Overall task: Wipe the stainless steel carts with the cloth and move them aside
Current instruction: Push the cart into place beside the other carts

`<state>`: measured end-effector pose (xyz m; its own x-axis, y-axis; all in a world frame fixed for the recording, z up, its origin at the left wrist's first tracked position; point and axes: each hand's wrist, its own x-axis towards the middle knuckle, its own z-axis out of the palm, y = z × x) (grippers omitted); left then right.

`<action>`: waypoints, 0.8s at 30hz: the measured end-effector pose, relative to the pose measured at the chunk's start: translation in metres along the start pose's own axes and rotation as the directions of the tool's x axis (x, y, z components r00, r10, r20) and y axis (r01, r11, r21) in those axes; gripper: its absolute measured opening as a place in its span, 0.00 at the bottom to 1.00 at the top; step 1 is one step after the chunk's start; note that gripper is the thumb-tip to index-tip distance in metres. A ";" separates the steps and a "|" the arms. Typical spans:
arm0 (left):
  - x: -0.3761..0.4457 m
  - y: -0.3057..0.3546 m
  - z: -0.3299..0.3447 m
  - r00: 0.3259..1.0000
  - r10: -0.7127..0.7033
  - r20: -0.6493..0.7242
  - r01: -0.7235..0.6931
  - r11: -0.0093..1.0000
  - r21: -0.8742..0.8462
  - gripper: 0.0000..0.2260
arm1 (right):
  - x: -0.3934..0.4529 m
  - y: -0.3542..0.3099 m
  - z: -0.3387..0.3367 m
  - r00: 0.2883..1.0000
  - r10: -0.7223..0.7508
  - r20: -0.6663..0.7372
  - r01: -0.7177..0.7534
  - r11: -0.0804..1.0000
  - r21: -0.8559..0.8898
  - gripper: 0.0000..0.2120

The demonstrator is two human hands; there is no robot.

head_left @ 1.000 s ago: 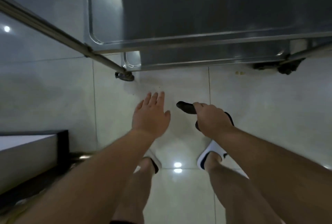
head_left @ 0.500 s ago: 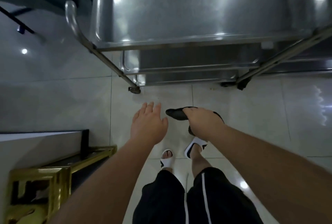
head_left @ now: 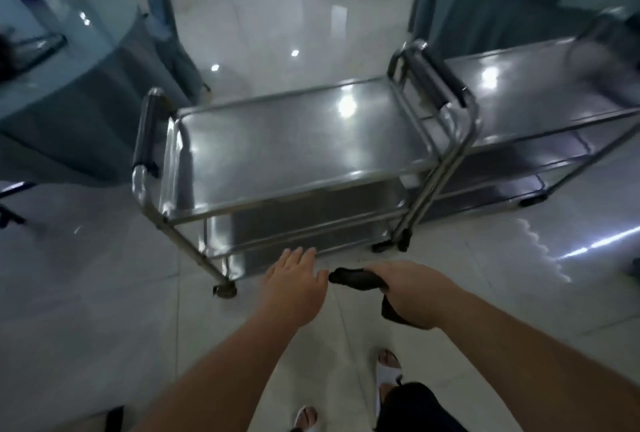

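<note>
— So, where are your hands?

— Both reach out below the nearer cart (head_left: 298, 140). My left hand (head_left: 294, 287) hangs flat, fingers straight and close together, holding nothing, just short of the cart's lowest shelf. My right hand (head_left: 412, 293) is beside it, fingers curled round a dark cloth (head_left: 353, 278); one end pokes out toward my left thumb.

— And the carts?

— The nearer cart stands on the glossy tiled floor (head_left: 86, 293) in front of me, three steel shelves, black-gripped handles at each end. A second cart (head_left: 540, 99) sits against its right end — handles touching or nearly so. Left of the nearer cart, a table with a grey-blue cover (head_left: 69, 85).
</note>
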<state>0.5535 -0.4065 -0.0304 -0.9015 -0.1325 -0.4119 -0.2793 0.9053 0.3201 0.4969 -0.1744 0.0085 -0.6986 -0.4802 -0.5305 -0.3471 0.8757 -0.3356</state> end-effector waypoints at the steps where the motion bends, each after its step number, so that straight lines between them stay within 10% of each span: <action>1: 0.005 0.015 -0.004 1.000 0.016 -0.003 -0.016 1.000 -0.004 0.30 | -0.005 0.012 -0.009 1.000 0.014 -0.006 -0.014 0.999 0.028 0.17; 24: 0.154 0.364 -0.045 0.983 0.116 -0.146 -0.102 0.990 0.096 0.26 | 0.005 0.338 -0.245 0.964 -0.026 -0.264 0.043 0.997 0.060 0.13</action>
<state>0.2979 -0.1156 0.0607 -0.9663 -0.0844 -0.2433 -0.1526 0.9487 0.2771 0.2223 0.1313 0.0833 -0.8296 -0.4722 -0.2978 -0.3385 0.8497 -0.4043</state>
